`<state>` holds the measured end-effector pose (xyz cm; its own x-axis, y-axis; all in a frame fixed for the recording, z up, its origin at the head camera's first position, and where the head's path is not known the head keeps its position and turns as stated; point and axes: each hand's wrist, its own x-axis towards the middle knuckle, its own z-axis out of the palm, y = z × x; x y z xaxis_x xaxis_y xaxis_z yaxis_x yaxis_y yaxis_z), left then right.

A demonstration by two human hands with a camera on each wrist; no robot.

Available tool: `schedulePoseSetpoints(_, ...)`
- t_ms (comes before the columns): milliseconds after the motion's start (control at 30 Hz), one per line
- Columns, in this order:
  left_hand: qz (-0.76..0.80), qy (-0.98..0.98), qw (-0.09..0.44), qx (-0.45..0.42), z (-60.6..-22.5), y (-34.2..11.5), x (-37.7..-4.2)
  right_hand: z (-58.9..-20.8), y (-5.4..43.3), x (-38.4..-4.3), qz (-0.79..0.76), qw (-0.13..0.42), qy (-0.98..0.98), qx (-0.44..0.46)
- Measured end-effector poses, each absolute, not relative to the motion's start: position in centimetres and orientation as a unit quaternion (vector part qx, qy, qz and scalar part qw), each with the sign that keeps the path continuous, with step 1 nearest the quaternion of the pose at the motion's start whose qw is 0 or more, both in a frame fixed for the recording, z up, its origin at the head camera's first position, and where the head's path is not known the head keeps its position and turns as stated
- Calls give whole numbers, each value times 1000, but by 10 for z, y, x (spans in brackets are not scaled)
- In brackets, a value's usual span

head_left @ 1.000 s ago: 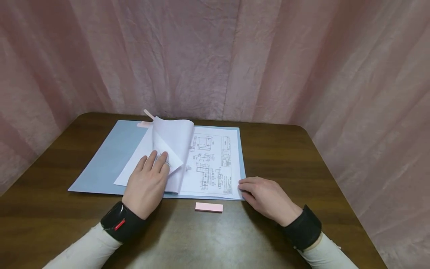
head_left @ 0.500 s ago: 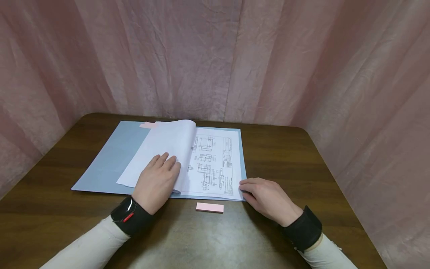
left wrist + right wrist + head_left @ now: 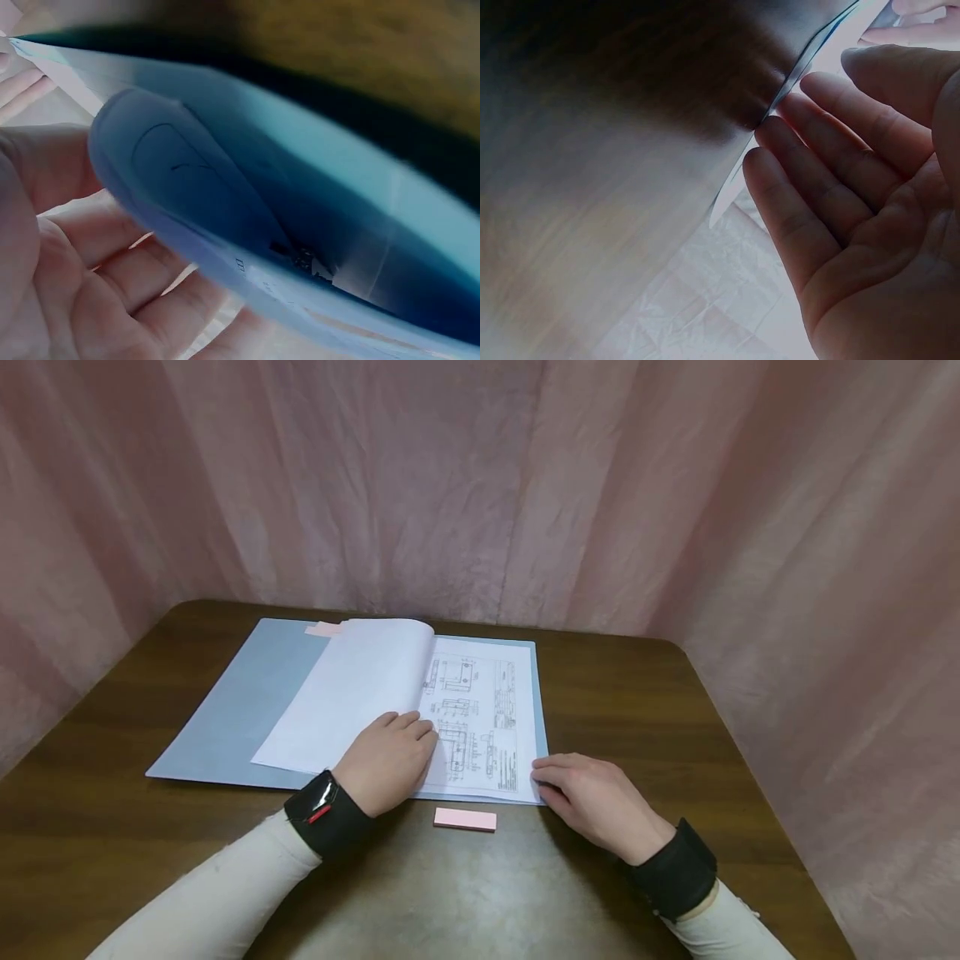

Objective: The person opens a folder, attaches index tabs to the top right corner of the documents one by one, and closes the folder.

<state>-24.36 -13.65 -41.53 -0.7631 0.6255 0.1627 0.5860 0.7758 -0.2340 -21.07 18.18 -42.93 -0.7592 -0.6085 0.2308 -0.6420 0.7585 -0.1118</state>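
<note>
A light blue folder lies open on the table with white sheets in it. One sheet is turned over to the left, blank side up, and curves at its fold. To its right a technical drawing is exposed. My left hand presses on the turned sheet near the fold, fingers extended; the left wrist view shows the curled paper beside the thumb and fingers. My right hand rests with its fingertips at the drawing's lower right corner. In the right wrist view its fingers are nearly straight.
A pink sticky-note pad lies just in front of the folder. Pink sticky tabs stick out at the sheets' top left. The brown table is bounded by a pink curtain behind and at both sides.
My left hand has slid right across the sheet toward the fold, and the sheet's bent-over corner now lies flat. My right hand stays at the corner.
</note>
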Motion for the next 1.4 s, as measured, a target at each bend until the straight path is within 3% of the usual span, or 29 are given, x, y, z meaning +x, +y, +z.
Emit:
schedulePoseSetpoints(867,65,-949,92,-296,-416,-137,-246,-427,183,-211,100,96,-929,343)
schedulePoseSetpoints(1400,29,-929,148,-338,-417,-130,-237,-430,183,-210,98,94,-930,341)
